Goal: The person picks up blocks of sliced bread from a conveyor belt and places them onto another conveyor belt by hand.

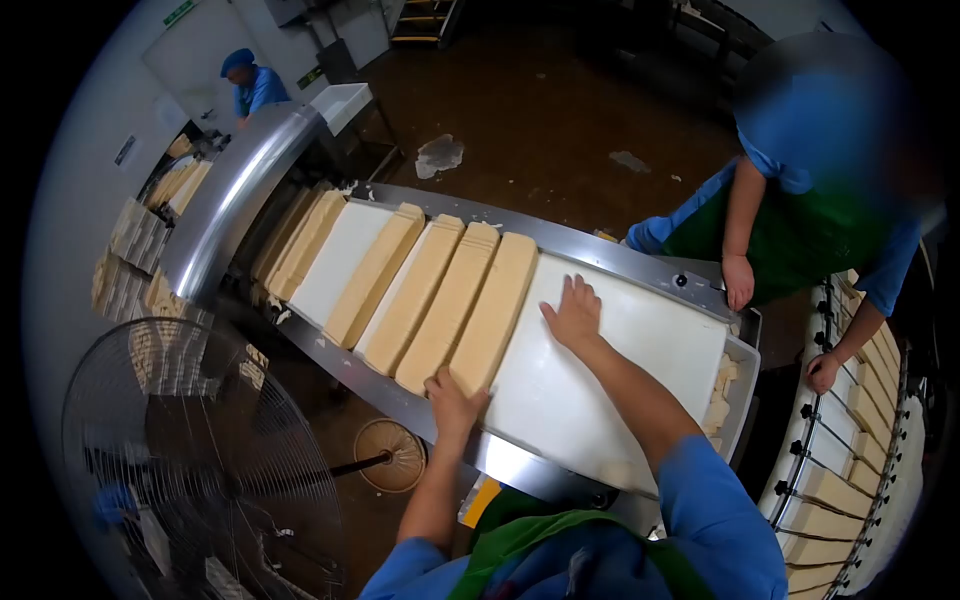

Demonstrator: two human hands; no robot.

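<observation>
Several long pale-yellow slabs, dough-like in look, lie side by side across a white conveyor belt (610, 400). My left hand (455, 408) is at the near end of the rightmost slab (497, 310), its fingers and thumb around that end. Close against it on the left lies another slab (450, 310), near my left fingertips. My right hand (575, 315) is open, fingers spread, over the bare belt just right of the rightmost slab's far half. It holds nothing; whether its palm touches the belt I cannot tell.
A curved steel hood (235, 200) covers the belt's left end. A white tray (742, 385) with pale pieces sits at the right end. A co-worker (800, 200) stands beside a second conveyor (835, 480). A large fan (200, 470) is at lower left; another person (258, 85) is farther back.
</observation>
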